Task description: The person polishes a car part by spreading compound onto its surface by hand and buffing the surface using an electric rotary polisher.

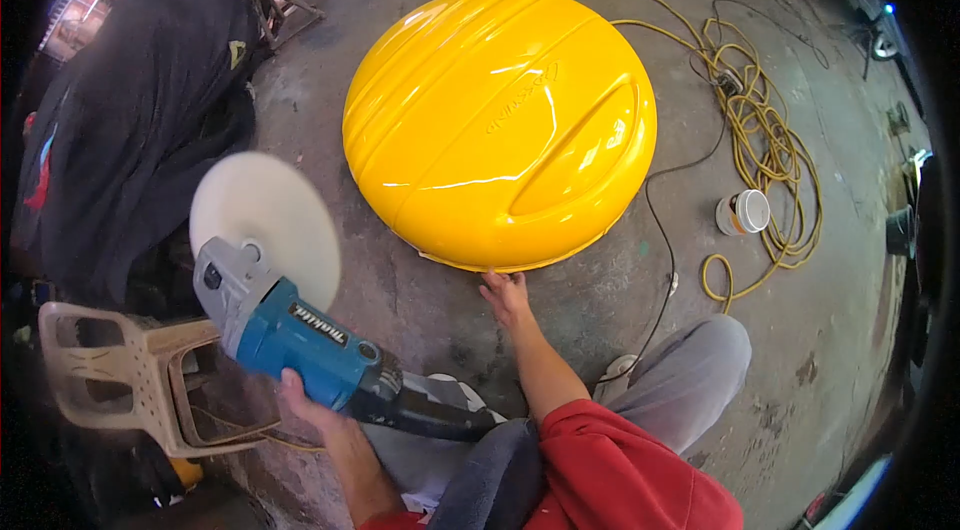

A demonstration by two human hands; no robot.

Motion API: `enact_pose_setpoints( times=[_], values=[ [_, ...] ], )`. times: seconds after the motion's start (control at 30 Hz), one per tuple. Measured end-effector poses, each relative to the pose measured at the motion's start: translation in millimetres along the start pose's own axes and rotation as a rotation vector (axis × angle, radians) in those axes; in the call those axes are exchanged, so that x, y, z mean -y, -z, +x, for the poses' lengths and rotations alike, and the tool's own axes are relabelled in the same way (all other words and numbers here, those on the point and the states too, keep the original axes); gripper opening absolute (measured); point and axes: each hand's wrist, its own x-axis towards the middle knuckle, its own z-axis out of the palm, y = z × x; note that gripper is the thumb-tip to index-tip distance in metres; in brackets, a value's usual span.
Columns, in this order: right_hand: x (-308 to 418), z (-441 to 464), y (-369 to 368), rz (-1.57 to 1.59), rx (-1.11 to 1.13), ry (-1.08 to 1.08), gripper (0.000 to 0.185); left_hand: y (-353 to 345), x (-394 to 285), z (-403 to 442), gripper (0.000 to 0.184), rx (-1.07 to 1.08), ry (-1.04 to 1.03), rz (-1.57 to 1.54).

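Observation:
A teal and grey power polisher (325, 350) with a round white pad (265, 225) is held at the left by my left hand (310, 405), its fingers wrapped round the body from below. The pad faces up and away from the yellow piece. A glossy yellow domed shell (480, 130) with ridges and raised lettering lies on the floor ahead. My right hand (507, 298) is at the shell's near lower edge, fingers apart, the fingertips touching or just under the rim.
A coiled yellow hose or cord (765, 140) and a white-lidded tub (745, 213) lie on the floor (800, 350) at the right. A dark cable (655, 220) runs toward my legs. At the left are a beige plastic chair (150, 370) and a dark cloth-covered object (150, 100).

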Motion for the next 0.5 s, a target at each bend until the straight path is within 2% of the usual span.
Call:
enact_pose_setpoints(
  times=[0.03,0.1,0.2,0.27,0.33,0.43,0.5],
  values=[
    [-6,6,10,-0.006,-0.004,0.022,0.069,8,3,8,0.077,-0.042,-0.008,0.008],
    [-7,12,24,-0.067,-0.051,0.102,0.050,28,16,26,0.077,-0.045,0.038,-0.013],
    [-5,8,38,-0.105,-0.065,0.170,0.040,41,24,27,0.077,-0.040,0.109,-0.005],
    [-5,12,41,-0.065,-0.099,0.210,0.039,44,29,41,0.069,0.038,0.153,-0.118],
    [5,2,48,-0.015,-0.134,0.255,0.038,43,26,45,0.070,0.087,0.175,-0.135],
    [26,-20,71,0.037,-0.083,0.384,0.051,37,20,48,0.072,0.130,0.216,-0.140],
    [57,-35,96,0.005,-0.058,0.355,0.054,29,16,45,0.073,0.132,0.236,-0.141]
  ],
)
